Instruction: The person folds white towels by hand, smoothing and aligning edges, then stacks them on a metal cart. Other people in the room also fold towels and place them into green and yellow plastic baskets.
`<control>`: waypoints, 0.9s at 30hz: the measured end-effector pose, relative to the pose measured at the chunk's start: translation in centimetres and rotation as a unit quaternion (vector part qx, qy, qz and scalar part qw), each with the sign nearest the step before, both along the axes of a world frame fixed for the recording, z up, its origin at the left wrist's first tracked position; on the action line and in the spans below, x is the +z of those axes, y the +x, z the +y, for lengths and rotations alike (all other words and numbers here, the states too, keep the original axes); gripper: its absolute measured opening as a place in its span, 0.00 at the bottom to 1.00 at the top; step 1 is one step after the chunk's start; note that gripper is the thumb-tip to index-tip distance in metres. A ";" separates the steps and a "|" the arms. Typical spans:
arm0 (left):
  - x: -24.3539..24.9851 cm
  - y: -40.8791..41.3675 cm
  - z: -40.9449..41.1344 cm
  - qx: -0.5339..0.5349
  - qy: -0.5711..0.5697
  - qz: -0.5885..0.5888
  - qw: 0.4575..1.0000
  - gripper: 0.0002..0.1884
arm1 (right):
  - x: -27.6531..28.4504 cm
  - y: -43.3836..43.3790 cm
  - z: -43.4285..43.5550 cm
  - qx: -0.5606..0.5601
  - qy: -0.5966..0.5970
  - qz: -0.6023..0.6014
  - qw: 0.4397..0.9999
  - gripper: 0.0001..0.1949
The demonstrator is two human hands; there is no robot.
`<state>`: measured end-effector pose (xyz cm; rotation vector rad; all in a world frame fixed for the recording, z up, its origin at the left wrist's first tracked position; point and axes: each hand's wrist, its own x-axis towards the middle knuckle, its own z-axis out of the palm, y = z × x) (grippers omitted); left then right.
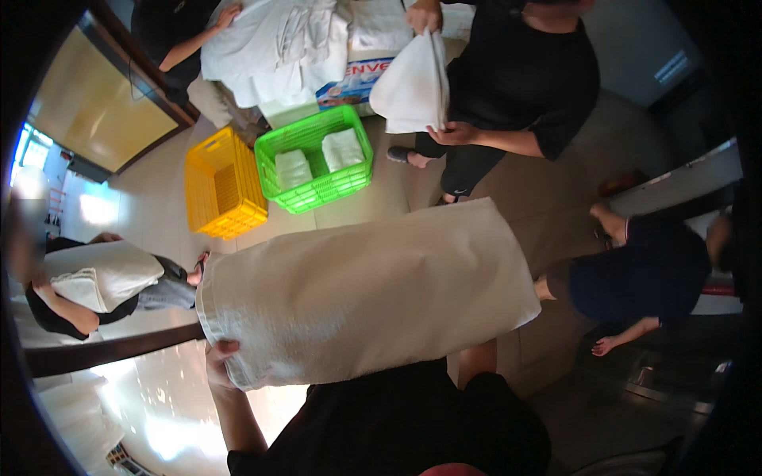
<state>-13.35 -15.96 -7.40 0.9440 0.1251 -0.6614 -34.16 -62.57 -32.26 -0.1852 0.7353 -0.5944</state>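
Note:
A large folded white towel (369,297) spans the space before my chest. At its lower left corner my left hand (222,360) grips the hemmed edge, thumb on top. My right hand is hidden beneath the cloth; only the forearm shows under the towel's right part. Beyond the towel, a green plastic crate (315,196) on the floor holds two folded white cloths (342,150). A yellow plastic crate (226,184) stands beside it on the left, with no contents visible.
White cloths (280,41) are heaped at the top, above a printed package (354,80). One person holds white cloth (411,89) at the upper right; another holds folded cloth (107,273) at the left. More people stand at the upper left and right.

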 end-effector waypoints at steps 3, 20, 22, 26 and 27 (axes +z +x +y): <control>2.3 -0.4 -2.6 -0.020 -0.011 -0.033 0.999 0.36 | 2.8 -3.2 -0.2 -0.009 0.009 -0.025 1.000 0.23; 0.6 -2.4 -19.7 -0.379 0.109 -0.013 0.919 0.34 | 10.8 -27.5 3.4 -0.010 -0.093 0.100 0.991 0.30; -1.8 -2.6 -22.4 -0.426 0.109 -0.032 0.898 0.34 | 13.7 -28.7 3.6 -0.029 -0.165 0.125 0.978 0.34; -2.7 -6.3 -28.4 -0.449 0.122 -0.014 0.885 0.35 | 13.2 -35.2 4.5 -0.101 -0.238 0.158 0.953 0.37; -2.6 -7.4 -31.0 -0.471 0.097 -0.019 0.877 0.34 | 13.3 -36.8 4.4 -0.125 -0.239 0.175 0.947 0.38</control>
